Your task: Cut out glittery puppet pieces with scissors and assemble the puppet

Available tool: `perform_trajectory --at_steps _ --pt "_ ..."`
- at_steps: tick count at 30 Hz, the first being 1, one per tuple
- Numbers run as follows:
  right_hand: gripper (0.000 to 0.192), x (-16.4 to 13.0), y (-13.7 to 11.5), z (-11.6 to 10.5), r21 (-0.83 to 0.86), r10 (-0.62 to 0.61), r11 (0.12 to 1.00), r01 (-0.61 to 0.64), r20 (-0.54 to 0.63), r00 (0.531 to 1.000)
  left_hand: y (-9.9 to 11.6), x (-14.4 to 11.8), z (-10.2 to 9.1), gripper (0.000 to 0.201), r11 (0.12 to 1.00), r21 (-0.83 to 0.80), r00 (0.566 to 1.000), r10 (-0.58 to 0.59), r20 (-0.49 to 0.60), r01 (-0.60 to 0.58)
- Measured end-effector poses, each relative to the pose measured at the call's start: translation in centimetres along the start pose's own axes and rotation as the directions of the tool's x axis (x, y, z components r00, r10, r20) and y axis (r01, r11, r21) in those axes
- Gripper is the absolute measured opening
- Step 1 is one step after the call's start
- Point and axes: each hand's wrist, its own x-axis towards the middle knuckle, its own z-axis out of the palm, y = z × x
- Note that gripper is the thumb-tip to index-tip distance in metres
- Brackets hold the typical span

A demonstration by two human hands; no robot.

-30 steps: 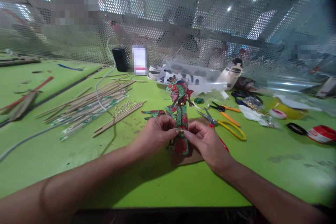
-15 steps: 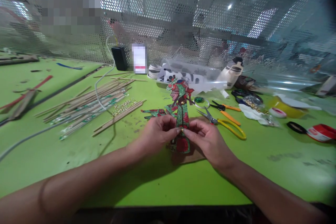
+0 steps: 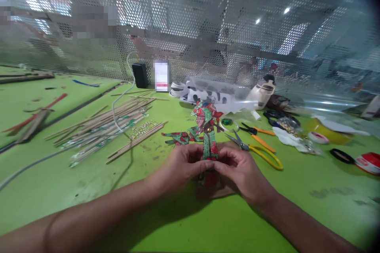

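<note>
Left hand [image 3: 184, 168]: pinched closed on one painted puppet [image 3: 210, 144]
Right hand [image 3: 242, 170]: pinching it too
Clear bag [image 3: 291, 120]: one, gold-coloured bits [image 3: 285, 128] inside
Orange-handled pliers [image 3: 252, 130]: one pair

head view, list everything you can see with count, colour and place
flat jointed figure: one, green and red, centre
flat sheet: one, brown, beneath the figure
thin wooden sticks: many, tan, left
small shiny beads: many, gold, beside the sticks
loop-handled metal tool: one, yellow and grey, right
slim-handled pliers: one, orange and black, right
upright rectangular box: one, black, back
lit screen: one, white, right of the box
thin cable: at least one, white, left
bottle-like container: one, cream, back right
wide roll: one, yellow, far right
perforated panel: one, grey, back
seamed tabletop: one, green, below
other far items: too unclear to count
left hand and right hand: two, bare, holding the figure
</note>
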Motion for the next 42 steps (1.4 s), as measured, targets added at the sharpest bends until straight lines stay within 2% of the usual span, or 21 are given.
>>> perform_trajectory --at_steps 2,6,8,13,15,17,20,23,29,32,36,42 --pt "0.033 0.0 0.2 0.0 0.003 0.025 1.0 -0.025 0.008 1.0 -0.3 0.1 -0.1 0.043 1.0 0.007 0.999 0.014 -0.045 -0.013" --pt "0.033 -0.1 0.9 0.0 0.012 0.033 0.999 -0.033 0.011 0.999 -0.6 0.3 -0.5 0.042 1.0 -0.003 0.999 -0.006 0.031 0.006" --pt "0.031 -0.2 1.2 0.0 0.067 0.029 0.997 -0.03 0.015 0.999 -0.6 0.3 -0.8 0.04 1.0 0.018 0.999 -0.015 0.049 0.014" --pt "0.022 -0.3 0.9 -0.2 0.237 0.048 0.97 -0.063 0.068 0.997 -0.8 0.3 -1.3 0.034 0.998 0.068 1.0 0.007 0.002 -0.007" --pt "0.022 -0.2 0.6 -0.3 0.313 0.049 0.947 -0.071 0.077 0.996 -0.8 0.2 -1.3 0.031 1.0 0.029 1.0 0.008 -0.001 -0.008" --pt "0.024 -0.1 0.3 -0.4 0.36 0.051 0.93 -0.07 0.062 0.997 -0.6 0.0 -1.3 0.029 0.999 -0.048 0.999 0.008 0.045 -0.006" --pt "0.024 -0.2 0.3 -0.4 0.349 0.089 0.929 -0.126 0.119 0.989 0.0 -0.4 -1.2 0.021 0.994 -0.112 0.991 0.027 0.129 -0.012" --pt "0.023 -0.7 0.4 -0.3 0.344 0.116 0.923 -0.175 0.184 0.976 0.7 -0.7 -1.1 0.014 0.996 -0.08 0.985 0.042 0.165 -0.029" --pt "0.026 -1.1 0.6 -0.1 0.4 0.173 0.879 -0.26 0.241 0.955 1.5 -1.0 -0.9 0.022 0.994 -0.099 0.982 -0.02 0.186 0.039" --pt "0.024 -1.1 0.6 -0.1 0.41 0.149 0.881 -0.235 0.231 0.961 1.4 -1.0 -0.8 0.021 0.987 -0.147 0.982 -0.031 0.186 0.059" --pt "0.019 -1.3 0.7 0.0 0.389 0.111 0.899 -0.199 0.239 0.965 1.5 -1.1 -0.7 0.018 0.975 -0.208 0.971 -0.032 0.238 0.083" --pt "0.017 -1.7 0.7 0.0 0.362 0.054 0.914 -0.182 0.337 0.94 2.2 -1.4 -0.3 0.011 0.965 -0.229 0.943 -0.048 0.33 0.129"
